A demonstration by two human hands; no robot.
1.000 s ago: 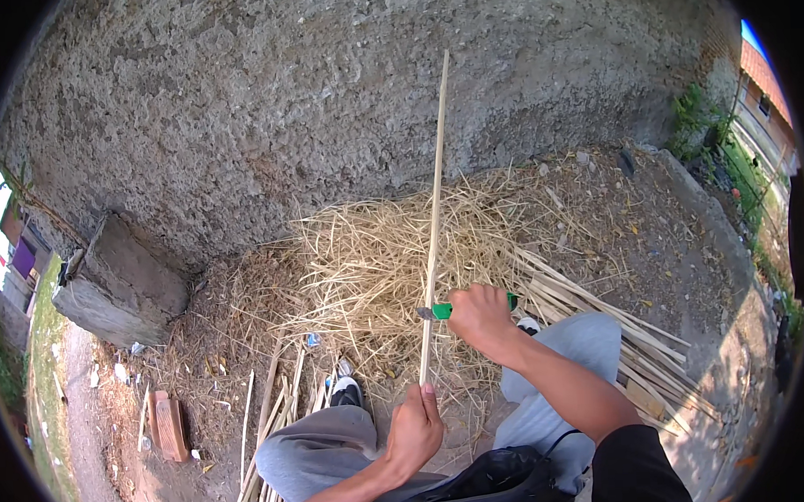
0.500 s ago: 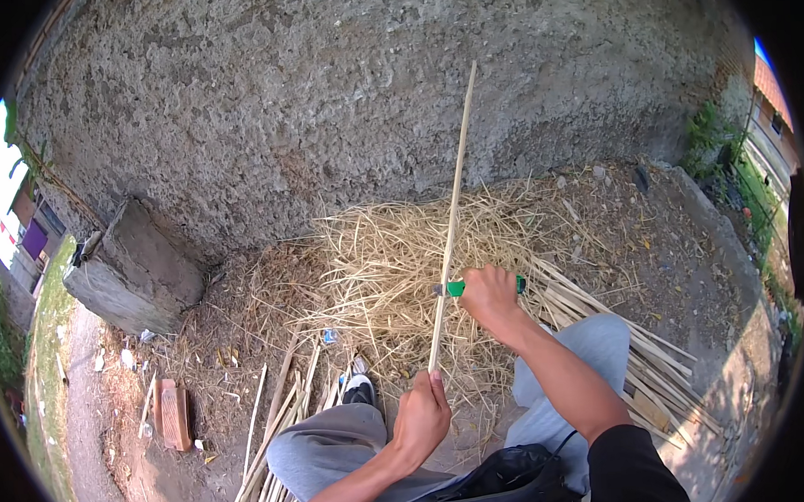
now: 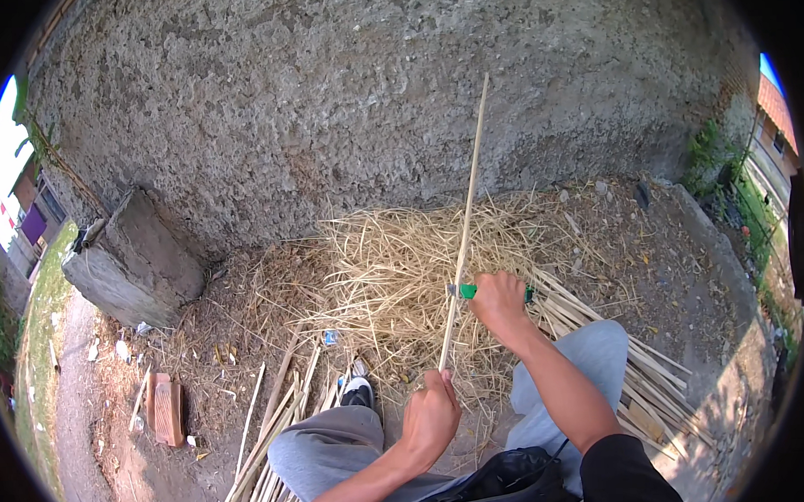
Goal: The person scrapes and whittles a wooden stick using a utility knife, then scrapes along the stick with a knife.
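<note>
No packages, labels, signs or screens show anywhere in this view.

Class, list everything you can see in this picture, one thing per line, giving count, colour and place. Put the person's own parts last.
cane: one, pale tan, upright at centre, held by both hands
knife: one, green handle, against the cane
straw pile: one, yellow, by the wall
wall: one, grey, rough, behind
stone block: one, grey, left
brick: one, reddish, lower left
cane bundle: many, tan, on the ground at right
left hand: grips the cane's lower end
right hand: grips the knife
</note>
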